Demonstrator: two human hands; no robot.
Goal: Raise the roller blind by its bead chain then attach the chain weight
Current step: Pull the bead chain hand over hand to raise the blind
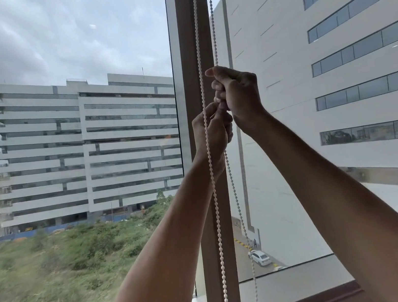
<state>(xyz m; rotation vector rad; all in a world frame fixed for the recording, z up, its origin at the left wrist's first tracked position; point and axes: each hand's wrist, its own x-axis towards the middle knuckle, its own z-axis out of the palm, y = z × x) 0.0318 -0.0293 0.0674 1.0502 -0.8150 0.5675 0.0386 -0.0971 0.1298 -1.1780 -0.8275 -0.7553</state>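
Note:
A white bead chain (215,200) hangs as two strands in front of the brown window post (183,49). My right hand (237,96) is shut on the right-hand strand, which runs up from my fist and out of the top of the view. Just below and touching it, my left hand (213,133) is closed around the same strand; the left strand passes in front of that hand and hangs free. Both strands run down past the bottom edge. No blind fabric and no chain weight are visible.
Large window panes lie on both sides of the post, with grey office buildings (89,146), scrubland and a white car (259,257) far below outside. A pale sill (290,284) and brown frame edge run along the bottom right.

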